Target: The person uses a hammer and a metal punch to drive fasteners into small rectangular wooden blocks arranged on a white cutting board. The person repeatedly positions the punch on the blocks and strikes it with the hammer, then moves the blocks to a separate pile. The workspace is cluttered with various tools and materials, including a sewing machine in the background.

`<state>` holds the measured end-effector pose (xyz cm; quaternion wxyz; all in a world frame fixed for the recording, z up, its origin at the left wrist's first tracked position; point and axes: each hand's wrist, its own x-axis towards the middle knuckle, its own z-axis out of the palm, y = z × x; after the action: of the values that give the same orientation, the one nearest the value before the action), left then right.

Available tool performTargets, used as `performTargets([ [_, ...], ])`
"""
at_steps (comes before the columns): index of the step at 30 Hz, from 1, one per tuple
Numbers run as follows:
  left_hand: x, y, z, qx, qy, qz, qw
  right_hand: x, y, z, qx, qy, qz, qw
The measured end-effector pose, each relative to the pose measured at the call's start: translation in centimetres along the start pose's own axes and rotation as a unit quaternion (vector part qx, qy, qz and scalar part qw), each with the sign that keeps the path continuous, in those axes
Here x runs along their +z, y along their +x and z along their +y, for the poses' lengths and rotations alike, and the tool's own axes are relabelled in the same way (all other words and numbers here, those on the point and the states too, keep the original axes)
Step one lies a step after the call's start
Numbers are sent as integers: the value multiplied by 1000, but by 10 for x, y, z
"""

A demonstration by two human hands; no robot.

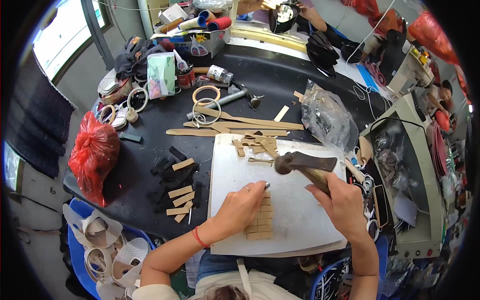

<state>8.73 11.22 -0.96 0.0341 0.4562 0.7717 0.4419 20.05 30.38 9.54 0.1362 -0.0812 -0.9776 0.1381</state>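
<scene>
My left hand, a red string at its wrist, is closed around a small metal punch-like tool whose rounded top shows above the fingers. Most of that tool is hidden. Beneath and beside the hand, short tan strips lie in tight rows on a white board. My right hand grips the wooden handle of a hammer, its dark metal head raised to the right of the tool, apart from it. Loose tan pieces, some folded into loops, are heaped at the board's far edge.
Black strips with tan pieces lie left of the board; long tan strips lie beyond it. A red plastic bag, a clear bag and another hammer surround them. A blue basket holds pale shoe parts.
</scene>
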Motion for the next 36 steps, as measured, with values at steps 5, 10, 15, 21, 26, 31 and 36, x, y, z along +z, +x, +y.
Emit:
performTargets([
  [5, 3, 2, -7, -76, -59, 43, 994, 28, -24, 9, -52, -24, -74, 996],
  [10, -6, -5, -16, -227, -338, 24, 913, 33, -27, 6, -22, -48, -107, 993],
  [15, -8, -6, -16, -204, -315, 29, 926, 34, -27, 6, -25, -50, -105, 993],
  [21, -3, -11, -12, -84, -129, 26, 988, 26, -24, 5, -16, -7, -100, 995],
  [26, -6, -12, -2, -45, -32, 7, 998, -16, -9, -14, 87, 239, 82, 964],
  [31, -4, -11, -1, -25, -19, -6, 999, 8, 8, 5, -54, 7, 39, 998],
  [36, 0, -7, -9, -87, -94, 52, 990, 33, -24, 19, -39, -46, -62, 996],
])
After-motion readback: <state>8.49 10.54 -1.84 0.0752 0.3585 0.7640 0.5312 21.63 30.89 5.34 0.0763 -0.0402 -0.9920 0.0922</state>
